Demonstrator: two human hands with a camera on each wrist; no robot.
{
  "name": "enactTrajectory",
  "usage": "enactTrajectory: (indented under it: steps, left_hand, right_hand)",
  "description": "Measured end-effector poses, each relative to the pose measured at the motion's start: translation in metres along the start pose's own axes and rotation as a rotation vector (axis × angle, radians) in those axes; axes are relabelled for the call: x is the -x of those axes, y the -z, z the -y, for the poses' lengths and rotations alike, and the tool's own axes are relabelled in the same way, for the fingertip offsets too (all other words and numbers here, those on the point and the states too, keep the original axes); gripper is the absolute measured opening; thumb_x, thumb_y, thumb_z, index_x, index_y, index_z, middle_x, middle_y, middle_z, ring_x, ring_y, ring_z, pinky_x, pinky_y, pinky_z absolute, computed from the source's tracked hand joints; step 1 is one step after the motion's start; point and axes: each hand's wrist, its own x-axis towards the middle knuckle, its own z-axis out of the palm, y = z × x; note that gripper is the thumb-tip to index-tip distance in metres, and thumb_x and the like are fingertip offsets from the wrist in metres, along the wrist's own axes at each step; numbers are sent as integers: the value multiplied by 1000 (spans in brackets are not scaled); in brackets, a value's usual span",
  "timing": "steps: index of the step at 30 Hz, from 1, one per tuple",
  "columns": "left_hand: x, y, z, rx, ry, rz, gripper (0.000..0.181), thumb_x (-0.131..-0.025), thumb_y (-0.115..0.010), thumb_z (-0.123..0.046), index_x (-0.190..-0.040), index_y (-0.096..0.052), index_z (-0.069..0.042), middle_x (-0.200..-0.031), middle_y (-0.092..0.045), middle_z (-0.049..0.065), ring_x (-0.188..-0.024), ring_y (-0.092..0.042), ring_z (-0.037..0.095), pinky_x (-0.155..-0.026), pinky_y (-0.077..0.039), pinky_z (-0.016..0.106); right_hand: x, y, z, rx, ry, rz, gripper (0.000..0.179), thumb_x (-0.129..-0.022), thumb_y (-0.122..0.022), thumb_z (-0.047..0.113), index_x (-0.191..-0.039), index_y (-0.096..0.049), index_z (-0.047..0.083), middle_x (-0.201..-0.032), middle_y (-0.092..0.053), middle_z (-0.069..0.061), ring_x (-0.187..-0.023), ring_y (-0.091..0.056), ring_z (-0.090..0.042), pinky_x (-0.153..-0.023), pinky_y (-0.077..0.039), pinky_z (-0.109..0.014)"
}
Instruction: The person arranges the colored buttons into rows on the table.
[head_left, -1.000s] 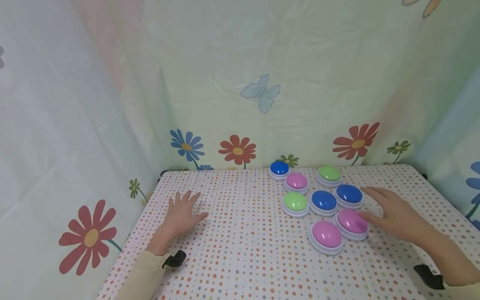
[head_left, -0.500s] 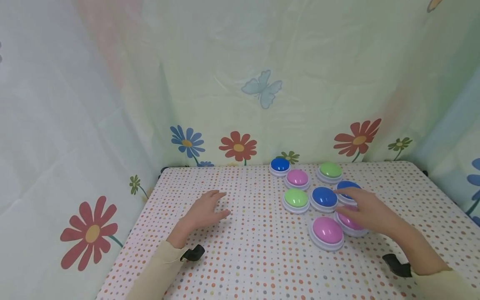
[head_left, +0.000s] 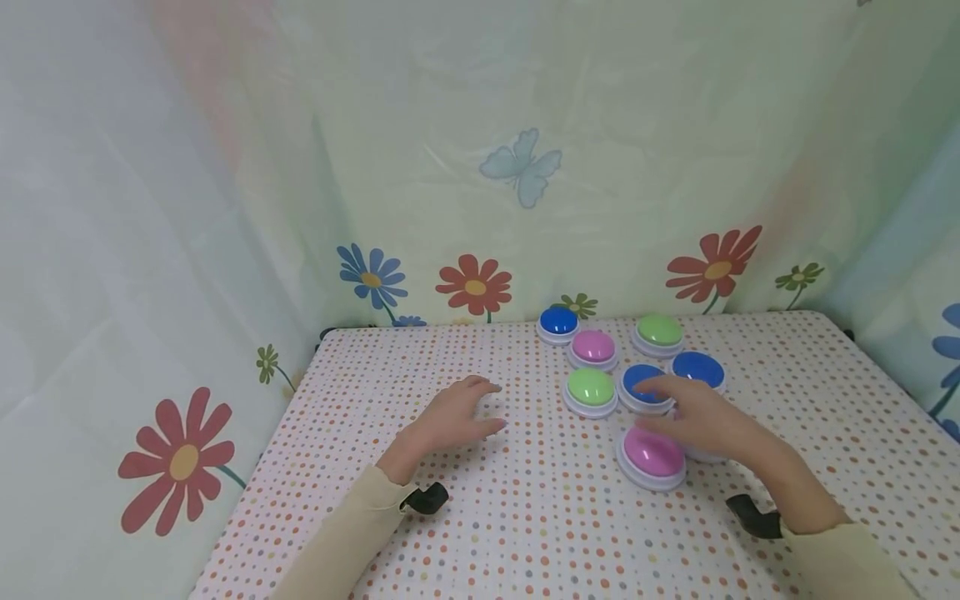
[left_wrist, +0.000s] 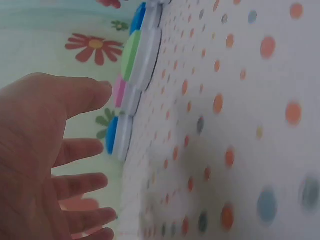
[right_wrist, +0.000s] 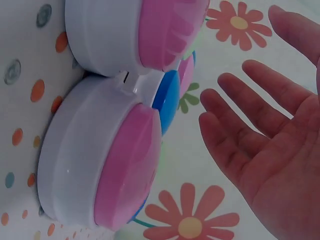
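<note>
My right hand (head_left: 705, 418) hung over the right half of the bench (head_left: 540, 517), fingers spread, thumb apart, gripping nothing; the right-wrist view showed a gap between my fingers and the domes. Below it lay the front pink button (head_left: 656, 456), its dome showing in front of my thumb, and the second pink button (right_wrist: 131, 165), mostly covered by my hand in the head view. Both sat flat on their white bases, side by side; whether they touched, I couldn't tell.

I judged them light, hollow, stiff plastic, not very fragile. The glossy domes looked slippery and likely to give under a push, so the place to take hold seemed the straight white wall of the base, thumb and fingers on opposite sides.

Neighbours crowded that grip. The middle blue button (head_left: 641, 372) sat just beyond, partly behind my fingertips, with the right blue button (head_left: 699, 367) close by it and the near green button (head_left: 591, 386) to its left. The front pink button's left side offered more room.

My left hand (head_left: 448, 417) hovered left of the group, fingers apart, holding nothing. Farther back stood a blue, a pink and a green button, before the flowered cloth (head_left: 420, 125).
</note>
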Motion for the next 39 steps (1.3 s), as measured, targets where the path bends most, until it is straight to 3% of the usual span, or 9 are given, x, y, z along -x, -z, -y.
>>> enactTrajectory:
  steps: [10,15,20,24,31,39]
  left_hand:
    - [-31,-18,-25,-43,10,45,63,-91,-58,-55,-142,-49,-19,-141,-47,2,-126,-47,20,-101,-43,40]
    - [-47,-23,-28,6,12,37,65,-91,-57,-57,-143,-47,-19,-143,-47,2,-129,-44,18,-104,-39,36]
    - [-61,-27,-30,39,4,22,66,-91,-60,-55,-143,-48,-16,-141,-49,4,-129,-45,18,-104,-40,36]
    - [-69,-29,-34,106,-4,16,67,-89,-63,-53,-142,-49,-15,-142,-49,4,-131,-43,18,-106,-38,35]
    - [-83,-35,-39,231,-11,5,67,-86,-69,-51,-139,-53,-13,-137,-53,2,-126,-47,15,-102,-41,30]
    - [-97,-43,-43,294,-4,10,70,-82,-76,-46,-138,-53,-11,-134,-55,1,-123,-49,14,-99,-42,29]
  right_hand:
    - [-15,-8,10,15,-26,10,56,-87,-73,30,-132,-56,2,-127,-59,-18,-114,-55,-39,-87,-51,-54]
    - [-35,-10,24,10,-34,3,60,-86,-75,31,-134,-54,3,-131,-56,-20,-117,-53,-43,-86,-51,-54]
    - [-52,-14,32,-9,-115,27,69,-82,-79,31,-138,-50,2,-133,-53,-22,-118,-51,-43,-86,-52,-53]
    - [-62,-17,28,-39,-157,44,72,-80,-81,27,-138,-49,-1,-133,-53,-23,-116,-52,-42,-86,-52,-50]
    - [-70,-19,18,-84,-213,61,77,-77,-84,22,-138,-47,-5,-130,-53,-27,-100,-59,-33,-75,-56,-38]
    - [-78,-25,15,-76,-258,88,75,-73,-85,21,-133,-50,-9,-127,-55,-28,-113,-53,-43,-91,-47,-55]
